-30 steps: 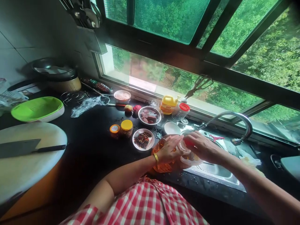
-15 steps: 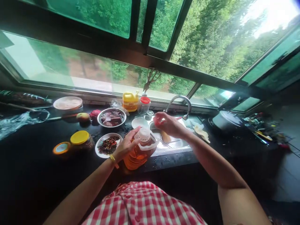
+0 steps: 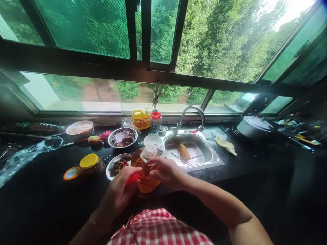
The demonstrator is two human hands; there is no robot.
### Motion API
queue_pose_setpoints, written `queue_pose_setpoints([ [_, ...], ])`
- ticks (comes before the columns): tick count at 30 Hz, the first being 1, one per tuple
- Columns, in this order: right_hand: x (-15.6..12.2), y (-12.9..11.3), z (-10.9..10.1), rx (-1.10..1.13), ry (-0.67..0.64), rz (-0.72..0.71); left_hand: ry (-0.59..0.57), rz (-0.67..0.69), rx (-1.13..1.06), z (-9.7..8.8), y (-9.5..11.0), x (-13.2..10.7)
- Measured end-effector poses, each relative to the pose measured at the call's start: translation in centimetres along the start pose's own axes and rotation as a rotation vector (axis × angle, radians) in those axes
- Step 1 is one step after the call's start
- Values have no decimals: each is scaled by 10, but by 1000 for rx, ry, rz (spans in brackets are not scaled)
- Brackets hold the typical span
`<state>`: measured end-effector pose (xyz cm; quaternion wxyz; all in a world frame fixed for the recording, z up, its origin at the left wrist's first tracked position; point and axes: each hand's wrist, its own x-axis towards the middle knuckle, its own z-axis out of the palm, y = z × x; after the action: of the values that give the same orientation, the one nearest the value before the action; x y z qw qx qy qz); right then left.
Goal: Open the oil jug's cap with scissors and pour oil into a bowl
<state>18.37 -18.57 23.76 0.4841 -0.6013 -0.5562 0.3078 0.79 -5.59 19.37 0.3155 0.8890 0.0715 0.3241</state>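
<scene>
A large clear plastic jug of orange-amber liquid point(image 3: 149, 184) stands at the counter's front edge, its white top point(image 3: 150, 150) facing up. In front of its left side, my left hand point(image 3: 119, 189) is closed on a small red cap point(image 3: 133, 177), partly blurred. My right hand point(image 3: 167, 173) is just in front of the jug's handle side with its fingers bent toward the left hand; motion smears them, and I cannot make out whether they grip anything. Left of the jug sits a white plate point(image 3: 109, 174) of chopped red and dark bits, partly behind my left hand.
The steel sink point(image 3: 204, 158) holds a tan, elongated item point(image 3: 184, 152) and chopsticks under a curved faucet point(image 3: 190, 108). A metal bowl of dark meat pieces in liquid point(image 3: 122, 137), a yellow jug point(image 3: 140, 119), yellow-lidded jar point(image 3: 89, 161) and lidded pot point(image 3: 254, 127) stand around.
The red cap has passed from my right hand to my left. My left hand has let go of the jug's neck and dropped lower; my right hand has come left from over the sink.
</scene>
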Motion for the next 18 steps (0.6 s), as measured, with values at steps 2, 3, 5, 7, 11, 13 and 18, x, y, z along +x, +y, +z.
queue_pose_setpoints([
  [2,-3,2,-16,-244,134,-15,54,-277,-9,-12,-28,-24],
  [3,-4,3,-23,-308,192,-18,89,-421,-7,-21,-46,-38],
  [5,-7,8,-34,-346,276,-1,193,-675,17,-43,-90,-70],
  [7,-9,16,-42,-355,289,78,331,-871,160,-71,-136,-106],
  [11,-8,32,-56,-323,276,146,402,-1188,448,-116,-212,-164],
  [13,-2,35,-66,-336,332,174,365,-1259,486,-126,-237,-175],
  [18,41,18,-93,-613,463,183,229,-1201,498,-134,-268,-156],
])
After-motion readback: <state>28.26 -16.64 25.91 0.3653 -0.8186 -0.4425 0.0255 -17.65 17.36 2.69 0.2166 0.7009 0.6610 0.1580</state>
